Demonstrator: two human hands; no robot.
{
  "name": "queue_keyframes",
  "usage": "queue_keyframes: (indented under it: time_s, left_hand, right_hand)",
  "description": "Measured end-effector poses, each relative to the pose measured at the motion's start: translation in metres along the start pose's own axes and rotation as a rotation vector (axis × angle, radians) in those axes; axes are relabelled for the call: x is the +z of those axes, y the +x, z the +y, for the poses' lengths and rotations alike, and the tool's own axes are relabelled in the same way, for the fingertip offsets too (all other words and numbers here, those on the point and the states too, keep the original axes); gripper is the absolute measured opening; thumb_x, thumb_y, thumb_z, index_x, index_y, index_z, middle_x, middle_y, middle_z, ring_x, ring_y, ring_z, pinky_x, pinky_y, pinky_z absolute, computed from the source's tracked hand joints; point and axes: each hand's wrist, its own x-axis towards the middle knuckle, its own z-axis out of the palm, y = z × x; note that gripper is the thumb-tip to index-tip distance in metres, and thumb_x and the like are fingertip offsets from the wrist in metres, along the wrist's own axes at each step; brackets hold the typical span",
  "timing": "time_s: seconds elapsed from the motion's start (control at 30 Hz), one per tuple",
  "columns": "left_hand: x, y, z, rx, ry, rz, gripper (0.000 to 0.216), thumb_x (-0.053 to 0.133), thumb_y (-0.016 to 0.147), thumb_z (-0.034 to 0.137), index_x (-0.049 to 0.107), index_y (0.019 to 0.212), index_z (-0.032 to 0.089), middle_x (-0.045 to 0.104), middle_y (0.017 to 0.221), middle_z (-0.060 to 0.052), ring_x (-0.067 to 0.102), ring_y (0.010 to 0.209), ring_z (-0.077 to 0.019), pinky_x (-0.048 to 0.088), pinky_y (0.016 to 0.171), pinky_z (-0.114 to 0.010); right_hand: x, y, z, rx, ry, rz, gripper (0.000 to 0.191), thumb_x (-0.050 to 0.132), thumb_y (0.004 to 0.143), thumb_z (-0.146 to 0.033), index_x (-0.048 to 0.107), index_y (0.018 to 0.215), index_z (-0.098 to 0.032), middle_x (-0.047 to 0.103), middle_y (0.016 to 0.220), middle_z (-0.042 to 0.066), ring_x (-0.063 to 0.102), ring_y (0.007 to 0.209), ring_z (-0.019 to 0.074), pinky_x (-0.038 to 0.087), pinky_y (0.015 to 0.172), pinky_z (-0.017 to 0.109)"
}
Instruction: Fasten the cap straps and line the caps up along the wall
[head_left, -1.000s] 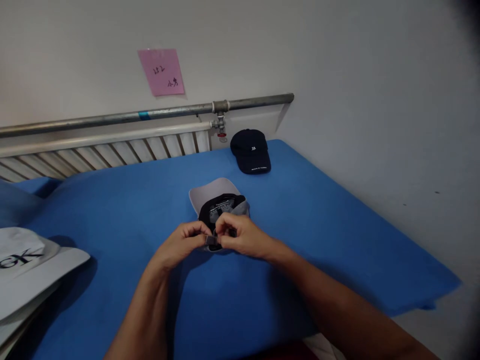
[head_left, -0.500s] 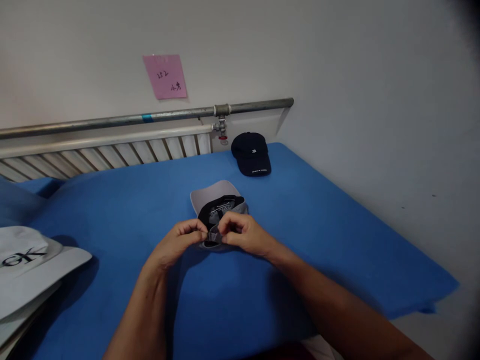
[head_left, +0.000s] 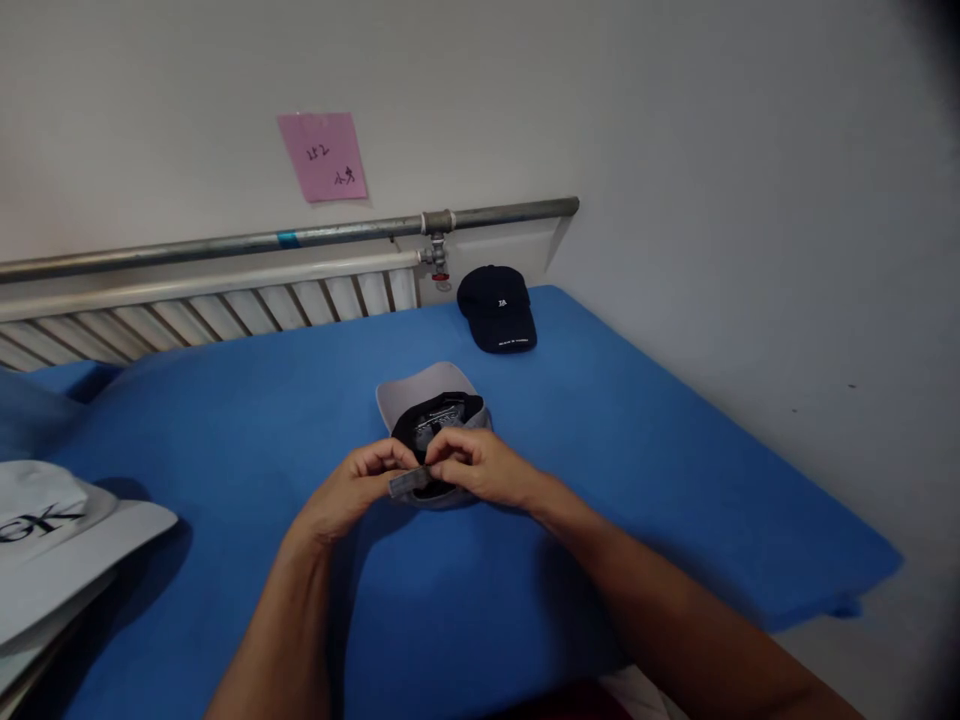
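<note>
Blue cover (head_left: 255,420) across the lower frame, ribbed radiator (head_left: 225,310) at upper left, grey cap (head_left: 432,416) lying opening-up at centre, left hand (head_left: 360,488) and right hand (head_left: 487,466) both pinching its back strap (head_left: 406,485), navy cap (head_left: 497,310) above and right, white cap (head_left: 52,565) at left edge.

Pink note (head_left: 324,165) marked 252, above metal pipe (head_left: 360,232). White radiator (head_left: 212,315) below. 1 dark cap (head_left: 497,315), near red-handled valve (head_left: 439,258).
</note>
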Motion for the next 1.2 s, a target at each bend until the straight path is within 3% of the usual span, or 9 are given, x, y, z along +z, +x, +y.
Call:
queue_keyframes:
  time_s: [0.13,0.27,0.5,0.7,0.8,0.93,1.03,1.13,1.2]
  left_hand:
    - [-0.003,0.001,-0.002,0.039,-0.013,0.003,0.010,0.072,0.075,0.025,0.066,0.079,0.017,0.060,0.073,0.002,0.051,0.066,-0.0091,0.038,0.064,-0.022]
    - [-0.006,0.001,-0.004,0.080,-0.012,0.014,0.010,0.073,0.073,0.023,0.067,0.079,0.018,0.061,0.072,0.002,0.051,0.066,-0.0094,0.039,0.065,-0.022]
    - [-0.006,0.002,-0.007,0.099,0.032,-0.003,0.009,0.073,0.074,0.024,0.068,0.077,0.018,0.064,0.073,0.000,0.054,0.068,-0.0108,0.040,0.066,-0.023]
    - [-0.001,-0.001,-0.004,0.105,0.017,-0.099,0.010,0.073,0.074,0.025,0.068,0.076,0.017,0.066,0.076,-0.002,0.056,0.071,-0.0122,0.041,0.067,-0.024]
    - [-0.001,0.003,-0.006,0.064,0.005,-0.008,0.011,0.073,0.074,0.024,0.068,0.079,0.017,0.066,0.075,0.000,0.056,0.069,-0.0103,0.041,0.066,-0.022]
    - [-0.006,0.009,-0.009,0.166,-0.132,0.212,0.012,0.075,0.073,0.026,0.068,0.079,0.019,0.070,0.077,0.000,0.059,0.070,-0.0096,0.042,0.066,-0.020]
    - [-0.007,0.008,-0.008,0.215,-0.186,0.247,0.013,0.076,0.072,0.026,0.068,0.079,0.019,0.071,0.077,0.000,0.061,0.070,-0.0100,0.044,0.066,-0.020]
    - [-0.006,0.005,-0.006,0.240,-0.211,0.251,0.011,0.076,0.071,0.025,0.068,0.077,0.019,0.071,0.075,-0.001,0.061,0.068,-0.0109,0.046,0.065,-0.021]
    - [-0.008,0.005,-0.005,0.282,-0.224,0.293,0.009,0.074,0.073,0.025,0.069,0.078,0.020,0.071,0.077,-0.001,0.062,0.071,-0.0123,0.047,0.069,-0.023]
  right_hand:
    - [0.002,0.003,0.001,-0.090,-0.230,0.159,0.011,0.053,0.075,-0.008,0.059,0.074,-0.017,0.054,0.067,-0.004,0.046,0.059,0.0078,0.036,0.057,0.022]
    - [0.002,0.007,0.005,-0.038,-0.307,0.303,0.012,0.052,0.074,-0.008,0.055,0.068,-0.018,0.051,0.062,-0.004,0.044,0.058,0.0083,0.034,0.057,0.023]
    - [0.000,0.016,0.015,0.089,-0.303,0.347,0.014,0.052,0.072,-0.007,0.053,0.064,-0.018,0.050,0.057,-0.005,0.044,0.055,0.0084,0.031,0.054,0.022]
    - [-0.005,0.022,0.026,0.175,-0.273,0.370,0.019,0.053,0.072,-0.006,0.047,0.059,-0.019,0.046,0.052,-0.005,0.044,0.049,0.0086,0.032,0.050,0.023]
    - [-0.007,0.018,0.024,0.163,-0.162,0.389,0.008,0.050,0.078,-0.012,0.055,0.078,-0.019,0.054,0.063,-0.004,0.049,0.047,0.0084,0.038,0.049,0.022]
    - [-0.009,0.007,0.014,-0.141,-0.173,0.533,0.018,0.055,0.079,-0.019,0.059,0.096,-0.020,0.061,0.090,0.002,0.054,0.063,0.0104,0.046,0.064,0.027]
    - [-0.007,-0.003,0.003,-0.317,-0.333,0.319,0.020,0.062,0.078,-0.023,0.062,0.098,-0.021,0.063,0.092,0.003,0.058,0.082,0.0159,0.045,0.079,0.032]
    - [-0.003,-0.009,-0.005,-0.305,-0.482,0.006,0.022,0.064,0.075,-0.020,0.063,0.097,-0.021,0.065,0.089,0.002,0.058,0.086,0.0179,0.039,0.087,0.037]
    - [-0.002,-0.011,-0.008,-0.300,-0.520,-0.082,0.016,0.055,0.077,-0.012,0.062,0.088,-0.020,0.064,0.083,0.001,0.057,0.080,0.0156,0.038,0.085,0.035]
